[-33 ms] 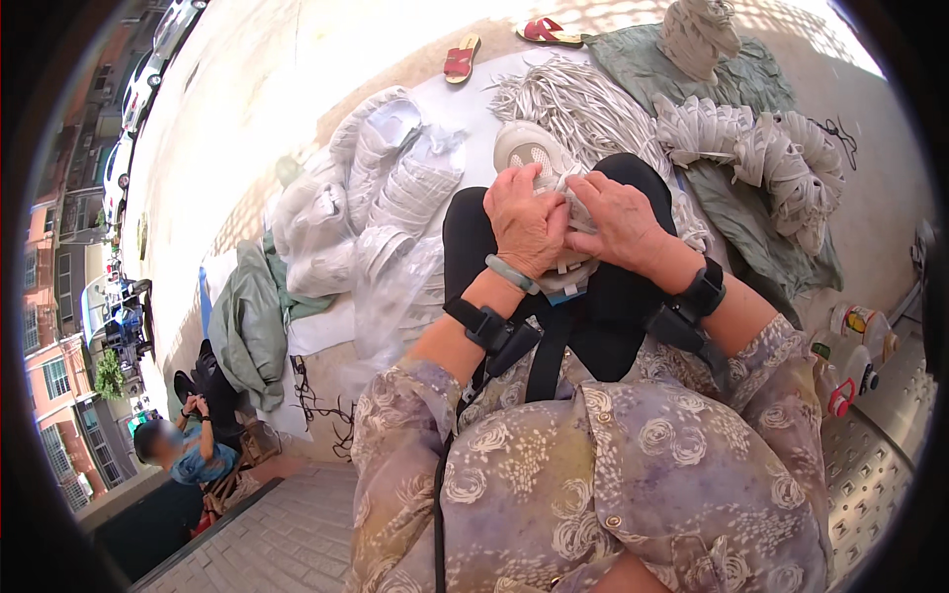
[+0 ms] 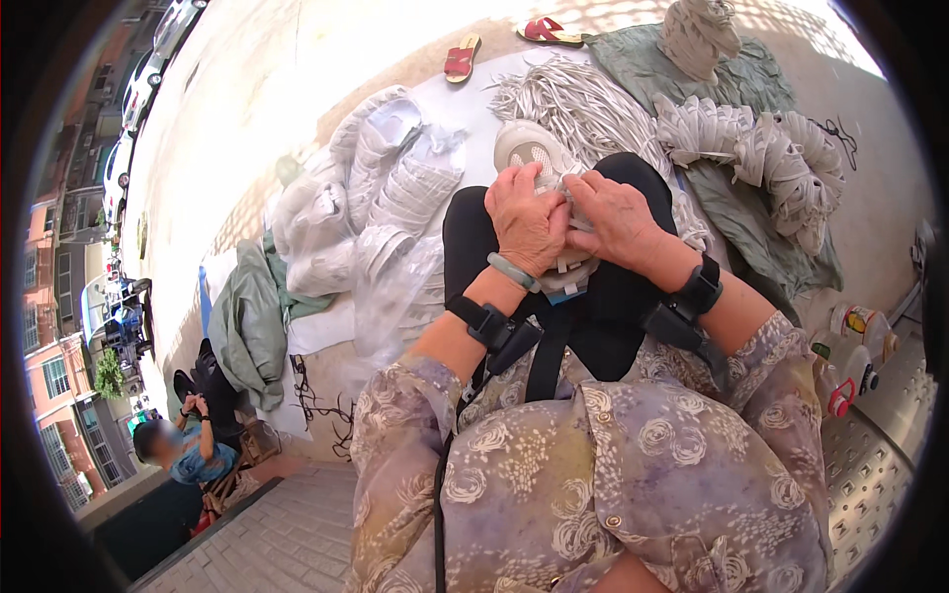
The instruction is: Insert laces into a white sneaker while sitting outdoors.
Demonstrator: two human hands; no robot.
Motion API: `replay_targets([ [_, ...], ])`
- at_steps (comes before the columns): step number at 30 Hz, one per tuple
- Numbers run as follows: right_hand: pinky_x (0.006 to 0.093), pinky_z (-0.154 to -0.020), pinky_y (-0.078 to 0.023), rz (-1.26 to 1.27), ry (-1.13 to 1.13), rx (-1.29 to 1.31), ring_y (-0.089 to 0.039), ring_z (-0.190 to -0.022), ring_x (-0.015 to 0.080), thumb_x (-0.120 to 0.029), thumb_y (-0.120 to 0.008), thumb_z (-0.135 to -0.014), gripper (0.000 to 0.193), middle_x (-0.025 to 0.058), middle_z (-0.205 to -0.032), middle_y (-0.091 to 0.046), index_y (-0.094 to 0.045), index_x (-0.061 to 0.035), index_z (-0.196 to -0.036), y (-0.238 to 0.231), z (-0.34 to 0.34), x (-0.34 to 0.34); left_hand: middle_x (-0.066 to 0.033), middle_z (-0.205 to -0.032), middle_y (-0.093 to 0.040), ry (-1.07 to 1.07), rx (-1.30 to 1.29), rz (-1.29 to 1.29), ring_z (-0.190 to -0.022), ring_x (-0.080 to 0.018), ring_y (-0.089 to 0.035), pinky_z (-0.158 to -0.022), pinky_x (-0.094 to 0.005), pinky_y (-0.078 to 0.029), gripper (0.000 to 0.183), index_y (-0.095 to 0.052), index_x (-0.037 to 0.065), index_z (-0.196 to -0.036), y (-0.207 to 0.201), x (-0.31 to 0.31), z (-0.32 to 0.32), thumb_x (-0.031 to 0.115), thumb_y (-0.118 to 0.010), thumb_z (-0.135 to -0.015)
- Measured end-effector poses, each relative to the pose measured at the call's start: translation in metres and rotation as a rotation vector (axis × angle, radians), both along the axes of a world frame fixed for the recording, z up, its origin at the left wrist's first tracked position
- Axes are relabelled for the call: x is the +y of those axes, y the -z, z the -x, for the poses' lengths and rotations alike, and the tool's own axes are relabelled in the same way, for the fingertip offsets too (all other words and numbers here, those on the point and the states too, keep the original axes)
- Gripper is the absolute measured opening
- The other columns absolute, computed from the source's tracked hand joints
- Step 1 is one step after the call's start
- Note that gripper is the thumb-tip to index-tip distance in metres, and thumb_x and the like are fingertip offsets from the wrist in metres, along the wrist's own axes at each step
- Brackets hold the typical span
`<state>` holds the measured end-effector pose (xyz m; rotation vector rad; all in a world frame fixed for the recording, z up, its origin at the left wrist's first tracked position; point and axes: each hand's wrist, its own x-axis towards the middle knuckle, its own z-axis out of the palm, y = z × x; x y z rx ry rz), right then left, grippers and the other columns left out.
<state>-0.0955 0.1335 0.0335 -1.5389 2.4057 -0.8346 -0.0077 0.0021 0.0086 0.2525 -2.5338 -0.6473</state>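
Observation:
A pale grey-white sneaker [image 2: 522, 144] rests between my knees, its toe pointing away from me. My left hand [image 2: 524, 219] has its fingers bent over the upper, pressing at the lacing area. Beside it my right hand [image 2: 615, 219] pinches what looks like a white shoelace [image 2: 566, 182] at the shoe's side. Both thumbs lie close together over the middle. Most of the shoe's opening is covered by my hands. Just beyond the shoe lies a heap of loose white laces [image 2: 578, 109] on a white sheet [image 2: 473, 104].
Several pale shoe parts [image 2: 405, 203], partly under clear plastic, lie left. At right are a bundled row of uppers [image 2: 781, 158] and green cloth [image 2: 732, 212]. Red sandals [image 2: 461, 59] stand far off. Plastic bottles [image 2: 860, 341] sit near right; a seated person [image 2: 193, 450] is lower left.

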Motion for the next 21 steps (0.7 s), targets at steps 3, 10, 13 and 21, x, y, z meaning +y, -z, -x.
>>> replay_targets([
  [3, 0.0402, -0.069, -0.047, 0.037, 0.012, -0.051, -0.057, -0.081, 0.0334, -0.016, -0.063, -0.066, 0.042, 0.0153, -0.089, -0.053, -0.046, -0.0033, -0.102, 0.01, 0.0, -0.002, -0.0111, -0.109, -0.054, -0.037, 0.004, 0.061, -0.105, -0.031, -0.045, -0.086, -0.0427, -0.033, 0.01, -0.066, 0.009, -0.072, 0.007, 0.002, 0.001, 0.016, -0.063, -0.064],
  [10, 0.0432, -0.071, -0.046, -0.08, 0.115, -0.095, -0.056, -0.08, 0.0375, -0.006, -0.055, -0.066, 0.026, 0.0203, -0.087, -0.054, -0.05, -0.0012, -0.091, 0.014, 0.004, -0.008, -0.0096, -0.117, -0.05, -0.103, -0.093, 0.105, -0.11, -0.0318, -0.042, -0.091, -0.0439, -0.029, 0.017, -0.064, 0.01, -0.079, 0.009, 0.009, 0.0, 0.02, -0.062, -0.065],
  [13, 0.0439, -0.072, -0.045, -0.088, 0.131, -0.207, -0.056, -0.081, 0.0389, -0.005, -0.053, -0.065, 0.02, 0.0222, -0.086, -0.055, -0.053, 0.0001, -0.085, 0.015, 0.01, -0.007, -0.0088, -0.119, -0.05, -0.112, -0.112, 0.103, -0.111, -0.0318, -0.042, -0.092, -0.0445, -0.028, 0.019, -0.064, 0.01, -0.08, 0.01, 0.012, 0.002, 0.021, -0.062, -0.065],
  [21, 0.043, -0.072, -0.044, -0.077, -0.005, -0.289, -0.055, -0.082, 0.0375, -0.004, -0.052, -0.063, 0.02, 0.0183, -0.08, -0.057, -0.058, -0.0035, -0.082, 0.022, 0.025, -0.008, -0.0093, -0.121, -0.049, -0.116, -0.125, 0.118, -0.11, -0.0325, -0.042, -0.091, -0.0456, -0.028, 0.016, -0.061, 0.008, -0.075, 0.015, 0.013, 0.009, 0.02, -0.062, -0.064],
])
